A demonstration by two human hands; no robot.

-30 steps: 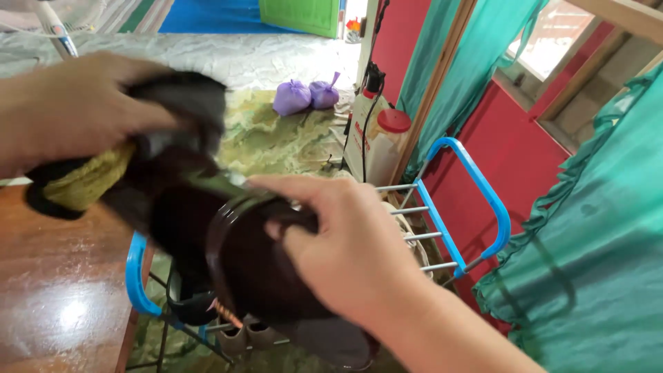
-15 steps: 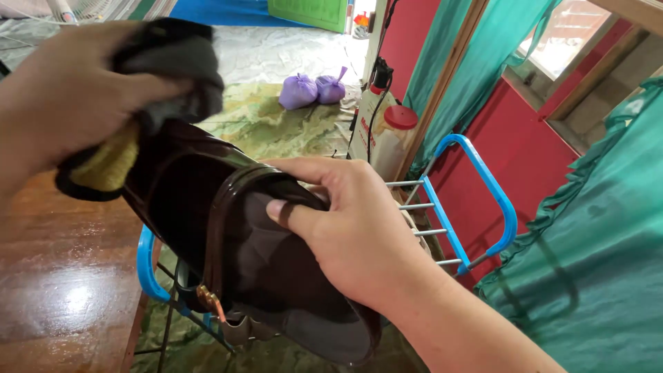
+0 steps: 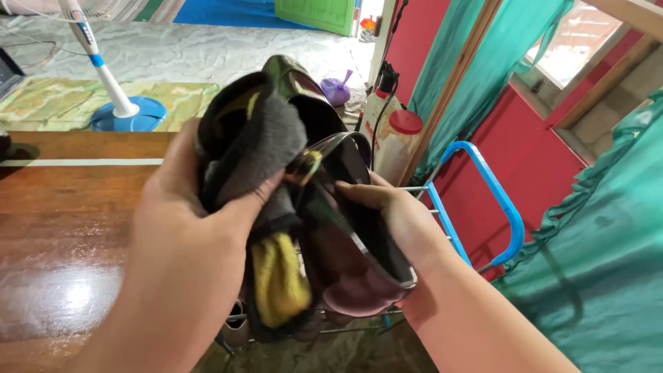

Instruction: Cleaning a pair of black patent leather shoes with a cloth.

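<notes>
The brown wooden worktop (image 3: 62, 228) fills the left half of the frame, glossy, its right edge ending under the person's arms. Teal curtains (image 3: 601, 262) close off the lower right, against a red wall (image 3: 497, 145). Between them a blue-framed metal rack (image 3: 483, 186) stands on the floor, its curved rail just right of the hands, leaving only a narrow gap there. The dark glossy shoe (image 3: 331, 179) is held up at centre frame, above the worktop's edge and the rack. The left hand (image 3: 186, 228) has its fingers clenched around a grey and yellow cloth (image 3: 266, 200), pressed against the shoe. The right hand (image 3: 397, 214) grasps the shoe by its rim, fingers curled over the edge. A white fan on a blue base (image 3: 117, 103) stands upper left, well apart.
</notes>
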